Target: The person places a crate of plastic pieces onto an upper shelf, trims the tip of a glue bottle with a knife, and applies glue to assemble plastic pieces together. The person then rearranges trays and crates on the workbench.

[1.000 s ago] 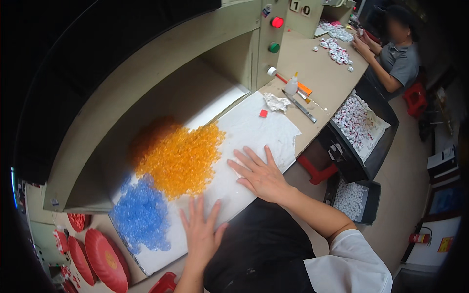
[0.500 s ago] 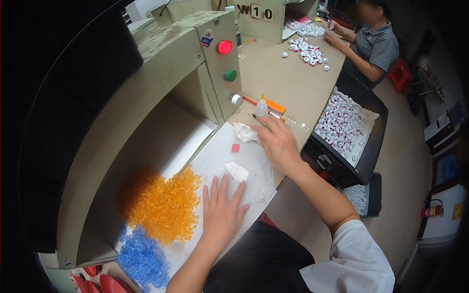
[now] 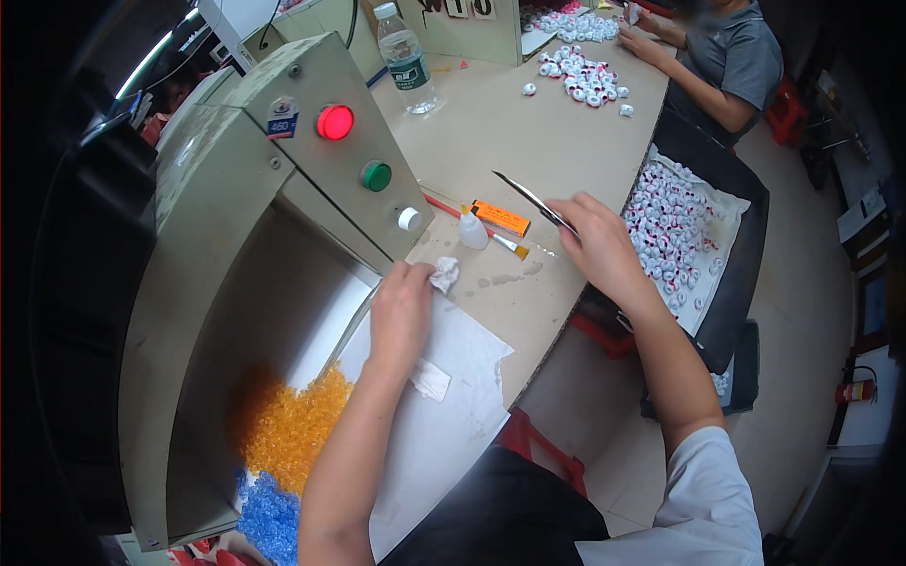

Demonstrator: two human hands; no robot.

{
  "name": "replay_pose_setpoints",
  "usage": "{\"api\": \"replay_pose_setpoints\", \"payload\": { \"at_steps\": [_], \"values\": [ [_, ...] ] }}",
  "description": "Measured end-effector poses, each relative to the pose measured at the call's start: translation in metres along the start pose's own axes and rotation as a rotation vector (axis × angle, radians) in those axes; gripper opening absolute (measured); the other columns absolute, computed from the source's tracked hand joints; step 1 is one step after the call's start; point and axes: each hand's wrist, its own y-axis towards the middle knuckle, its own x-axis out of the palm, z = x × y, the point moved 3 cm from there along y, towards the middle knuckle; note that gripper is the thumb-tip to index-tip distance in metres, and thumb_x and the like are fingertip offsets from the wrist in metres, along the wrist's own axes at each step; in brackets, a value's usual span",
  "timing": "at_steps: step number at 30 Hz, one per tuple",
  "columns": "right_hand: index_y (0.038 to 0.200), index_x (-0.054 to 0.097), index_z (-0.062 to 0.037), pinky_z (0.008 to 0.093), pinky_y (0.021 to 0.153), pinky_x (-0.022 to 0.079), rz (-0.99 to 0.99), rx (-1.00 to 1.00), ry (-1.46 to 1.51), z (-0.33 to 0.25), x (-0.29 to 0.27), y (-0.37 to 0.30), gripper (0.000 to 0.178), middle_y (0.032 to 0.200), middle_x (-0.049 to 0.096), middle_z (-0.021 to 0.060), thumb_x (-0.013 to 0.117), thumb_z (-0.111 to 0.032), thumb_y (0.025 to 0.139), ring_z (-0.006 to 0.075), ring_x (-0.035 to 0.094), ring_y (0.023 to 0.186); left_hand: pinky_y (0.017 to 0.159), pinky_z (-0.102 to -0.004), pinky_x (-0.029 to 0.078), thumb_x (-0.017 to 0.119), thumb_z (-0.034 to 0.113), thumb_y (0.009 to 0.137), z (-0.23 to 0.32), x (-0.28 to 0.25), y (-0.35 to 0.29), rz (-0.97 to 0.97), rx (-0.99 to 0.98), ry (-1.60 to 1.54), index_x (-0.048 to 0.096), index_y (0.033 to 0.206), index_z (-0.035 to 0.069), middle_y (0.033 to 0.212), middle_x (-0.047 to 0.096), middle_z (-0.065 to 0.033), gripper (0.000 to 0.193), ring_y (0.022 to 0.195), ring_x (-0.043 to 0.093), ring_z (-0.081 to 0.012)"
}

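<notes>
My right hand (image 3: 598, 247) is raised over the table's front part, closed on slim metal tweezers (image 3: 534, 202) that point up and to the left. My left hand (image 3: 401, 311) is bent at the far end of the white paper sheet (image 3: 453, 368), its fingers closed at a crumpled white tissue (image 3: 444, 274) that sticks out beside them. A folded piece of white tissue (image 3: 431, 381) lies on the sheet next to my left wrist. Orange translucent pieces (image 3: 297, 415) and blue translucent pieces (image 3: 268, 519) are heaped left of my left forearm.
A beige machine housing (image 3: 311, 104) with buttons stands left. Beyond my hands lie a small squeeze bottle (image 3: 473, 231), an orange box (image 3: 501, 218) and a brush (image 3: 508, 246). A water bottle (image 3: 407, 61) stands farther back. Right are a black bin (image 3: 731, 283) of white-and-red pieces and a co-worker (image 3: 727, 71).
My right hand has picked up the tweezers and lifted them. The left hand has moved from lying flat on the sheet to the crumpled tissue. The small pink square no longer shows; the view has shifted.
</notes>
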Motion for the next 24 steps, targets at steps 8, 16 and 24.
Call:
{"api": "replay_pose_setpoints", "payload": {
  "at_steps": [8, 16, 24],
  "values": [
    [0.101, 0.056, -0.0050, 0.0350, 0.075, 0.044, -0.017, -0.148, -0.116, 0.000, 0.052, 0.016, 0.028, 0.092, 0.053, 0.0133, 0.056, -0.006, 0.073, 0.0268, 0.053, 0.086, 0.058, -0.0290, 0.046, 0.056, -0.001, 0.075, 0.026, -0.042, 0.054, 0.221, -0.097, -0.128, 0.049, 0.083, 0.002, 0.077, 0.054, -0.0101, 0.011, 0.067, 0.058, -0.0213],
    [0.108, 0.051, -0.0060, 0.0357, 0.083, 0.041, -0.054, -0.245, -0.203, 0.029, 0.082, 0.051, 0.032, 0.110, 0.049, 0.0157, 0.052, -0.007, 0.076, 0.0276, 0.049, 0.100, 0.060, -0.0346, 0.046, 0.056, 0.004, 0.076, 0.069, -0.037, 0.117, 0.180, 0.157, 0.034, 0.054, 0.079, -0.001, 0.078, 0.055, -0.0122, 0.006, 0.066, 0.057, -0.0264],
    [0.110, 0.050, -0.0023, 0.0352, 0.085, 0.041, 0.101, -0.328, -0.274, 0.010, 0.081, 0.054, 0.031, 0.113, 0.050, 0.0119, 0.047, -0.006, 0.079, 0.0268, 0.052, 0.097, 0.069, -0.0387, 0.046, 0.050, -0.002, 0.069, 0.045, 0.007, 0.175, -0.132, 0.187, 0.596, 0.058, 0.084, -0.001, 0.083, 0.058, -0.0172, 0.017, 0.078, 0.057, -0.0323]
  ]
}}
